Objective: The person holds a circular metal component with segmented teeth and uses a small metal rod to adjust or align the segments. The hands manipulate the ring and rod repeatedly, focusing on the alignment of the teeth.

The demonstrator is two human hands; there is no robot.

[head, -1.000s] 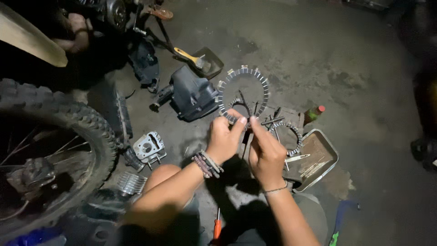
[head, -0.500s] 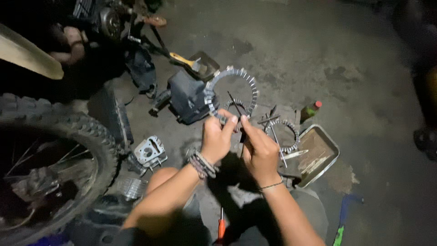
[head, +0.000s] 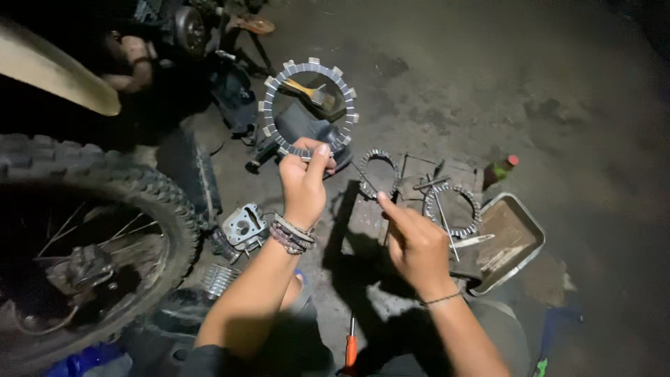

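Observation:
My left hand (head: 304,180) holds up a toothed grey clutch plate ring (head: 308,70) by its lower edge, pinched between thumb and fingers. My right hand (head: 413,241) is lower and to the right, index finger stretched out, and a thin dark tool or rod seems to run from it toward the ring; I cannot tell how it is gripped. On the floor beyond lie two more toothed rings, one (head: 377,156) near my right fingertip and one (head: 454,188) further right. Bracelets circle my left wrist.
A knobby motorcycle tyre (head: 91,188) fills the left. A cylinder head (head: 243,225) and a finned part (head: 218,279) lie by it. A metal tray (head: 515,241) sits at right, a small bottle (head: 501,168) behind it. A red-handled screwdriver (head: 351,349) lies near my knees. Another person's hand (head: 129,63) is at upper left.
My left hand has lifted the toothed ring higher and away from my right hand. My right hand let go of the ring and dropped lower.

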